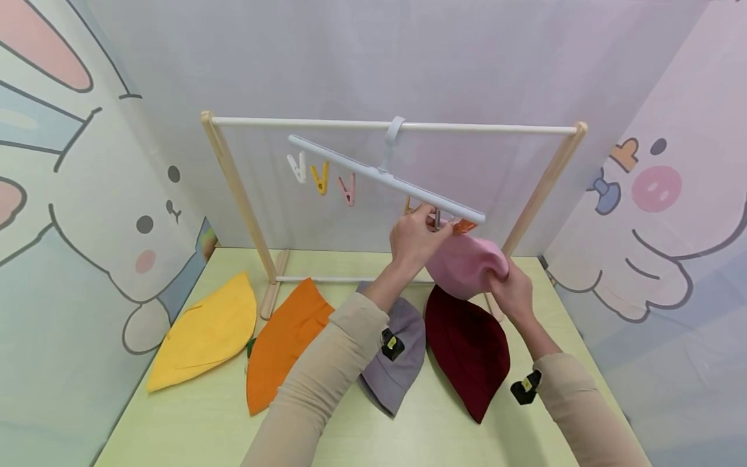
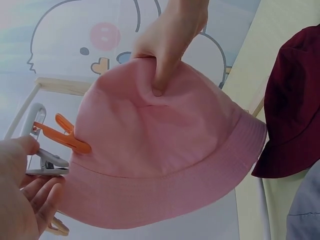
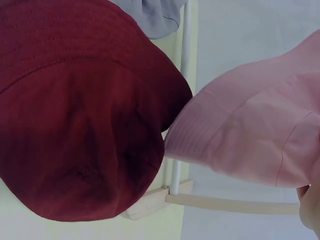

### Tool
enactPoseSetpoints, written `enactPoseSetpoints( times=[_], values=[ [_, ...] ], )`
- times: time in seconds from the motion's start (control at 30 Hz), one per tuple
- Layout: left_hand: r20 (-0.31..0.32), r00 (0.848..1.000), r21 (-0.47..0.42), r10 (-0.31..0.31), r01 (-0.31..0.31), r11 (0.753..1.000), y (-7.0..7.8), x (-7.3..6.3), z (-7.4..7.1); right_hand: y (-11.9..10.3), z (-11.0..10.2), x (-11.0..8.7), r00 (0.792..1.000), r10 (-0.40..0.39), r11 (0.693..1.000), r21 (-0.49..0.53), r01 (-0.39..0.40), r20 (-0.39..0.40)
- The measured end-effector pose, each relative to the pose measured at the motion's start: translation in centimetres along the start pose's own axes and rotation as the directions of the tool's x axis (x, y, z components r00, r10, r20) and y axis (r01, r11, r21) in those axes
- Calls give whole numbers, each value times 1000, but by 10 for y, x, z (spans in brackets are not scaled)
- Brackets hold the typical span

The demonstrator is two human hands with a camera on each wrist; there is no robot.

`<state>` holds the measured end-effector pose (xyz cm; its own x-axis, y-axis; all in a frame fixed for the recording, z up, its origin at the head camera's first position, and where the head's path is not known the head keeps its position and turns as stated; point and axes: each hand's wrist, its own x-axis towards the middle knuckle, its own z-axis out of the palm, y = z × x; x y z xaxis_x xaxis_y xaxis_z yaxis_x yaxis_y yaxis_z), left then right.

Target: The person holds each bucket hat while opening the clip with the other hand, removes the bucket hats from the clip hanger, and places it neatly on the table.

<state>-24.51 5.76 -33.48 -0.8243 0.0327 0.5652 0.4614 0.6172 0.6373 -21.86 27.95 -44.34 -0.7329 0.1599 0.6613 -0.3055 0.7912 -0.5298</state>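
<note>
A pink bucket hat hangs under the low right end of a pale blue hanger. My right hand grips its crown, thumb pressed into the cloth in the left wrist view. An orange clothespin bites the hat's side. My left hand pinches a grey clothespin at the edge of the hat's brim, thumb above and fingers below. In the head view my left hand partly hides that pin. A light wooden-coloured clothespin shows just behind the fingers.
White, yellow and pink clothespins hang from the hanger's left half. The rack's white rod carries the hanger. Yellow, orange, grey and dark red bucket hats lie on the table.
</note>
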Motion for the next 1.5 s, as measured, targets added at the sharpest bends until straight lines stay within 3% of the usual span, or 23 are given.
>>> enactPoseSetpoints(
  times=[0.63, 0.97, 1.5],
  values=[
    [-4, 999, -7, -48, 48, 999, -7, -2, 1, -7, -14, 4, 992, -125, 991, -38, 125, -6],
    [2, 999, -18, -54, 54, 998, -9, -4, -3, -15, -22, 2, 989, -151, 988, -36, 151, 1],
    [-12, 997, -10, -74, 74, 997, -14, -6, -2, -26, -35, -6, 979, -177, 980, -72, 184, 97]
  ],
)
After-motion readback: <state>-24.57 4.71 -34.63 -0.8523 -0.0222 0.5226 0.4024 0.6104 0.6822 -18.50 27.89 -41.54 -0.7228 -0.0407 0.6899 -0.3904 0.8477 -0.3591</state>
